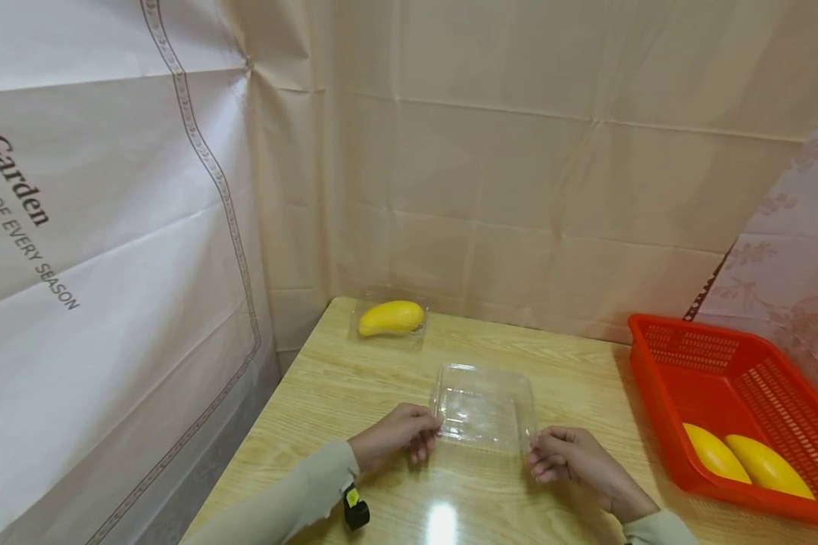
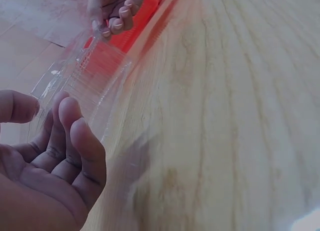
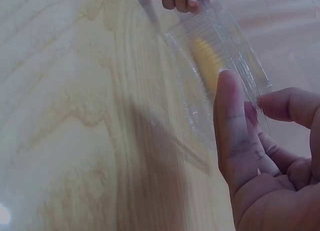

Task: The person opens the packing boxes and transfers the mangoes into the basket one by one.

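Between my two hands is a clear plastic container, its walls see-through and nothing inside it. My left hand pinches its left edge with thumb and fingertips. On the opposite side my right hand pinches the right edge the same way. The left wrist view shows the container tilted over the wooden table, the left thumb on one face of its rim. Through the container in the right wrist view, a blurred yellow shape shows.
A yellow mango lies in another clear container near the table's far left corner. At the right stands a red plastic basket holding two yellow mangoes. Cloth sheets hang behind and beside the wooden table.
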